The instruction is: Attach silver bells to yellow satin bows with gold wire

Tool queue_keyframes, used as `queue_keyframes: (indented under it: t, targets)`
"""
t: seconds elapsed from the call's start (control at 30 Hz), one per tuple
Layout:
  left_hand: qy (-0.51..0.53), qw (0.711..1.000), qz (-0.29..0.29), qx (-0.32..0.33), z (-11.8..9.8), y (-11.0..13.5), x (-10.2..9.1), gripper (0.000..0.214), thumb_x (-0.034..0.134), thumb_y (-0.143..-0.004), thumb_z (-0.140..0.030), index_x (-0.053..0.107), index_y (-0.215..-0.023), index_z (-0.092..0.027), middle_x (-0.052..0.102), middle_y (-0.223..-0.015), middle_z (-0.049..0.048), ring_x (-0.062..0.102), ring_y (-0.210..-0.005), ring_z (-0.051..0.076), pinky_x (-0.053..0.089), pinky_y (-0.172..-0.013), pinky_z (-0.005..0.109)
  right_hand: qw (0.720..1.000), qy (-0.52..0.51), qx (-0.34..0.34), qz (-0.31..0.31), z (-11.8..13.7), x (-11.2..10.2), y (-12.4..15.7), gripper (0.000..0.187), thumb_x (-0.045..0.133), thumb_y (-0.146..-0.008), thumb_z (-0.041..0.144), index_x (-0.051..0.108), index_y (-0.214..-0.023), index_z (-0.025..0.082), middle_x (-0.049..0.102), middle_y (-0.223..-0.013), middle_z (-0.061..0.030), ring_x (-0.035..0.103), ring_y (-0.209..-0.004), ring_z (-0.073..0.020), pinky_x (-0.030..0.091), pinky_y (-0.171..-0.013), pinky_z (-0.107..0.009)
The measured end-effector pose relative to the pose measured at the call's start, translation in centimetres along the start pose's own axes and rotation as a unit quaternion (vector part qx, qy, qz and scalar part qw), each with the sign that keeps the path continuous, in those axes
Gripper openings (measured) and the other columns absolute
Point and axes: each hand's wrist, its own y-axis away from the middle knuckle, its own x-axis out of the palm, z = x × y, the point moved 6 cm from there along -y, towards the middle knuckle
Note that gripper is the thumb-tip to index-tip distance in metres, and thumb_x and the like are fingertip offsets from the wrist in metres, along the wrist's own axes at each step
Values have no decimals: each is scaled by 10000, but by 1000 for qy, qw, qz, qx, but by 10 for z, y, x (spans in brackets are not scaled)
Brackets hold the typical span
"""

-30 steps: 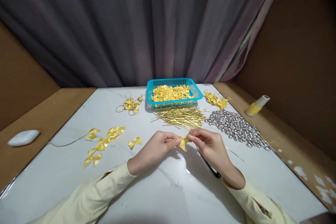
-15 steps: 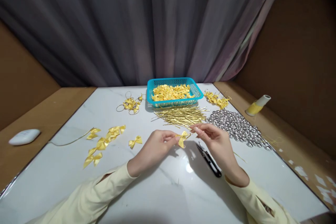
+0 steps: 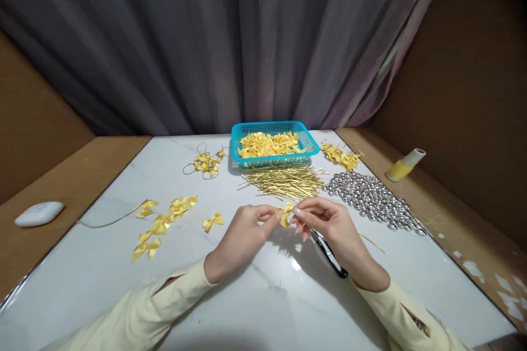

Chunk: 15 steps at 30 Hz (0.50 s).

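A small yellow ribbon bow (image 3: pixel 285 215) is held just above the white table (image 3: pixel 255 296) at its middle. My left hand (image 3: pixel 242 233) pinches the bow from the left with thumb and forefinger. My right hand (image 3: pixel 329 225) pinches it from the right, fingers curled. Black thread snips (image 3: pixel 329 255) lie on the table partly under my right hand. A pile of thin gold wire ties (image 3: pixel 286 182) lies just beyond my hands. Silver bells (image 3: pixel 370 200) are heaped to the right of them.
A blue basket (image 3: pixel 275 127) full of yellow bows stands at the back. Loose yellow bows (image 3: pixel 164 222) lie at the left, finished bows with loops (image 3: pixel 206 164) and more (image 3: pixel 341 156) flank the basket. A yellow thread spool (image 3: pixel 405 164) and a white case (image 3: pixel 39 213) sit on the wooden edges.
My right hand drew away from the bow half a second ago and has come back to pinch it. The bow has risen slightly; the left hand has barely moved.
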Motion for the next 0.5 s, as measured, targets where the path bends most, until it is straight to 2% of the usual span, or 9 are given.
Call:
queue_keyframes:
  t: [0.2,0.5]
  targets:
    - [-24,999,-21,21,-4,2,-1,284,449,-836,-326,669,-738,-173,662,-677,-3,568,-662,147,394,-597,225,999,27,30,-19,-10,1,2,202,708,-657,327,620,-733,161,660,-646,-27,612,-542,-131,464,-456,-219]
    - [-44,997,-53,29,-7,3,-4,272,467,-827,-317,674,-716,-180,678,-678,-3,579,-666,150,413,-606,236,995,93,6,-40,-10,2,4,143,676,-686,294,668,-729,158,674,-666,-38,623,-579,-144,500,-512,-237]
